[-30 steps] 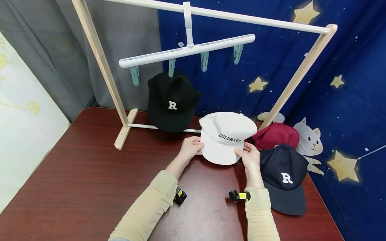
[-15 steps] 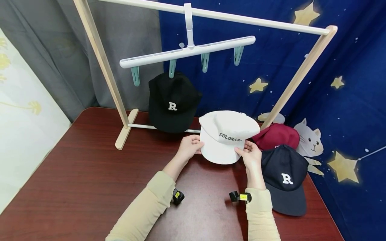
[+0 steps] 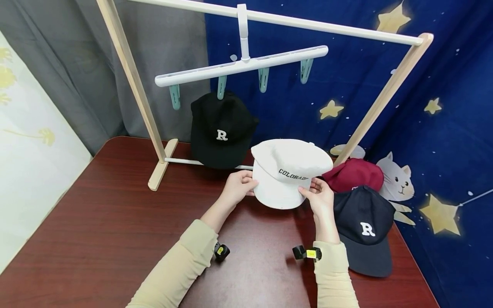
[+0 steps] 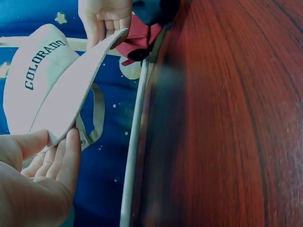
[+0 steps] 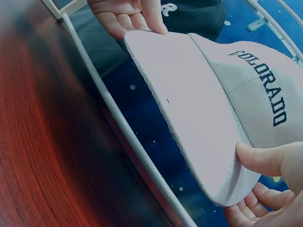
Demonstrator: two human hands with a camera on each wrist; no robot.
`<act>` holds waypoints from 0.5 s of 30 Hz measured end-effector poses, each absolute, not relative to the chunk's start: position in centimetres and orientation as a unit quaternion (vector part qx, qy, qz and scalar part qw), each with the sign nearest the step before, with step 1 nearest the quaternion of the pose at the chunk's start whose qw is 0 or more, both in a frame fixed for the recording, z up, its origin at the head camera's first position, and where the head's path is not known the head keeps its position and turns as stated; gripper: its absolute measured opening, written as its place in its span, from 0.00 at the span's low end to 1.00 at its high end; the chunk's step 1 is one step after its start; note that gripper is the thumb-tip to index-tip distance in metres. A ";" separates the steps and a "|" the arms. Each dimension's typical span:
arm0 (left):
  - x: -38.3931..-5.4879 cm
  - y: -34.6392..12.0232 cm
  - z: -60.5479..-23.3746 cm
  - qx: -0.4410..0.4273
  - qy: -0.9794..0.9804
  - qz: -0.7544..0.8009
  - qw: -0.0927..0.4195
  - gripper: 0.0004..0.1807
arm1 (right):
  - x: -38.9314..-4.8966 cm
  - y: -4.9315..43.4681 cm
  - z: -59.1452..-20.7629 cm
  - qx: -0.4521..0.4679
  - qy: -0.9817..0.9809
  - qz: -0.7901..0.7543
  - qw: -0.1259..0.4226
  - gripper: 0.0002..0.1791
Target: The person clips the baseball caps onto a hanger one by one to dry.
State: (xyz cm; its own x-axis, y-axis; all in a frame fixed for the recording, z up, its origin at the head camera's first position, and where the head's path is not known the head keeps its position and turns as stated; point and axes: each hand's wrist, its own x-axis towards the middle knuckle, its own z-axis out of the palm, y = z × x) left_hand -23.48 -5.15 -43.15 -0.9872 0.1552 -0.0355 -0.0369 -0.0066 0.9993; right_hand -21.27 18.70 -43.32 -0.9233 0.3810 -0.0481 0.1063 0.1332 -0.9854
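Note:
A white baseball cap [image 3: 286,160] lettered COLORADO is held up above the table, brim toward me. My left hand [image 3: 239,187] pinches the left side of its brim between thumb and fingers. On the brim's right side, my right hand [image 3: 320,199] pinches in the same way. Both wrist views show each thumb on top of the brim with fingers beneath. Behind and to the left, a black cap [image 3: 223,130] with a white R hangs from one clip [image 3: 221,87] of a white hanger [image 3: 242,66]. The hanger's other clips hold nothing.
The hanger hooks over the top bar [image 3: 331,26] of a wooden rack. To the right lie a dark navy cap [image 3: 362,218] with an R and a maroon cap [image 3: 354,174] behind it. A low bar [image 3: 182,161] spans the rack's base on the brown table [image 3: 96,231].
The white cap has risen slightly and shifted a little to the left over the last half second, still between both hands. The left forearm has moved left.

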 end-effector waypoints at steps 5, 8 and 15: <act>-23.2 -5.7 -42.9 0.051 0.700 0.709 0.068 0.09 | -21.3 18.4 -43.1 -0.159 -0.747 0.637 0.108 0.30; -23.0 -6.0 -42.7 0.054 0.700 0.709 0.065 0.10 | -21.2 18.2 -43.0 -0.156 -0.746 0.638 0.108 0.30; -22.9 -6.8 -42.7 0.052 0.703 0.706 0.065 0.10 | -21.1 17.6 -42.8 -0.142 -0.735 0.654 0.114 0.29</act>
State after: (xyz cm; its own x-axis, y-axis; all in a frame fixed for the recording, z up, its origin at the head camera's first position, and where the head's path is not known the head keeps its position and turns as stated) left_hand -22.90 -6.81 -42.66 -0.9862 0.1644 -0.0178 -0.0185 -0.0029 0.9998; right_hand -21.09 17.57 -42.80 -0.9339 0.3570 -0.0189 0.0602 0.1050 -0.9926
